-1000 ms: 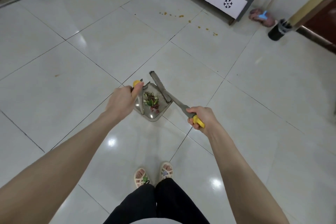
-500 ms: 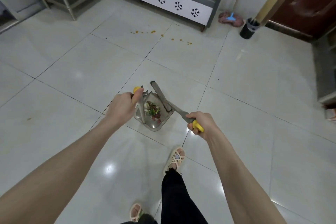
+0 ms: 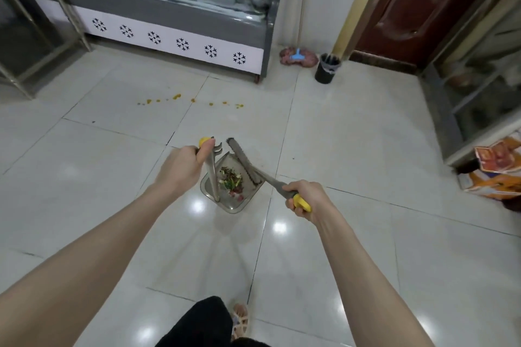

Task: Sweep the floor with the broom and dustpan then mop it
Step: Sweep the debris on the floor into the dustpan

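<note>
Gripping is recorded at both hands: the fingers (image 3: 205, 151) of the left hand (image 3: 180, 166) are curled round the dustpan handle (image 3: 211, 175), and those of the right hand (image 3: 307, 196) round the broom handle (image 3: 277, 186), their tips hidden beneath. Both arms are stretched forward. The broom head (image 3: 244, 162) is laid along the right edge of the dustpan (image 3: 231, 205), in which debris (image 3: 231, 180) is carried. Contact between the dustpan and the floor (image 3: 352, 149) cannot be determined. Orange spots (image 3: 176, 97) are seen ahead.

No legible text anywhere, the print on the orange bag (image 3: 493, 177) too blurred
</note>
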Motion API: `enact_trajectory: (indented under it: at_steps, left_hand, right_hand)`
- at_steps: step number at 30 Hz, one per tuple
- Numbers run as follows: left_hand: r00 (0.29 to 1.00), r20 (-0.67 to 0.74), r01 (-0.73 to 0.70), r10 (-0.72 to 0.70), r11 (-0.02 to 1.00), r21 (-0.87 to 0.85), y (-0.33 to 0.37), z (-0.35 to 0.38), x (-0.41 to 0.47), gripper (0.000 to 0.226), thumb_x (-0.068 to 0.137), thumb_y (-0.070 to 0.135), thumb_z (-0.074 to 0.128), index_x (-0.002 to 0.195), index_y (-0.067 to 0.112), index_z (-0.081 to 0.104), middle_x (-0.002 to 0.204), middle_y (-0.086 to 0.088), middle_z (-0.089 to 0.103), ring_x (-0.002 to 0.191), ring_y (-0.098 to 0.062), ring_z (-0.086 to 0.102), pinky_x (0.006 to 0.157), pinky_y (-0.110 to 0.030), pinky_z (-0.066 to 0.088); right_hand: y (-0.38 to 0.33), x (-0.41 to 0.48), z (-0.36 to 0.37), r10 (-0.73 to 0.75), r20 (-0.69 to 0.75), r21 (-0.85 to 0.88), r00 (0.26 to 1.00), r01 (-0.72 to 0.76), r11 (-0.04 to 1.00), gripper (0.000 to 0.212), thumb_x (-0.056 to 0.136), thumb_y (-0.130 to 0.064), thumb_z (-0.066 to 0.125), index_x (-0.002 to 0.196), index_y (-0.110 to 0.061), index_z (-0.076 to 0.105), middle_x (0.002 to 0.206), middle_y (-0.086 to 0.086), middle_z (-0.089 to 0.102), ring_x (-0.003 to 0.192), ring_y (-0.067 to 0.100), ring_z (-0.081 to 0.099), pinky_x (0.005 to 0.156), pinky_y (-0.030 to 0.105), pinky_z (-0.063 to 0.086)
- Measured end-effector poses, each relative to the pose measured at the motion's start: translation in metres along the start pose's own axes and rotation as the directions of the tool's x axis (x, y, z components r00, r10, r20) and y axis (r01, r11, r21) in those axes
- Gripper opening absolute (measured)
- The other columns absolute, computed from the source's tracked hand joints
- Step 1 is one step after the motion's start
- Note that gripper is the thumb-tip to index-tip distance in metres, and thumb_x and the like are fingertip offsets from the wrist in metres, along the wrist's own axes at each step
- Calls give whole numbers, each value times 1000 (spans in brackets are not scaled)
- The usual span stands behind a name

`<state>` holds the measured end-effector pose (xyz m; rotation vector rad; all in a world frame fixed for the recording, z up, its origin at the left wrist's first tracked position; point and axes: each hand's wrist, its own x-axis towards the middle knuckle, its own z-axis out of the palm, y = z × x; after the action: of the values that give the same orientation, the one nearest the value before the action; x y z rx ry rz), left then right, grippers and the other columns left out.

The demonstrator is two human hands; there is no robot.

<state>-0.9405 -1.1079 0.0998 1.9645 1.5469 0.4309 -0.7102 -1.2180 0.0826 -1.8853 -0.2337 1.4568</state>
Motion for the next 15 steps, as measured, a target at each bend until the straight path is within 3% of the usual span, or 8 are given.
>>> enact_trajectory:
  at_steps: [10, 15]
  left_hand:
    - [976, 39, -215, 214, 977, 14, 121, 54, 230, 66, 96, 57, 26, 59, 9, 53, 73, -19, 61, 76, -33, 54, 73, -39, 42]
    - [965, 85, -252, 250, 968, 15, 176, 85, 368, 76, 88, 69, 19, 66, 9, 60, 78, -16, 64, 80, -34, 57, 76, -40, 46]
  right_hand:
    - [-164, 120, -87, -63, -133, 127, 989, 80, 989, 10, 82, -2, 62, 76, -3, 53, 66, 9, 51, 37, 13, 47, 33, 13, 26]
    - [-253, 196, -123, -55, -195, 185, 979, 92, 978, 8, 81, -1, 61, 82, -1, 53, 66, 10, 49, 37, 15, 46, 33, 14, 25]
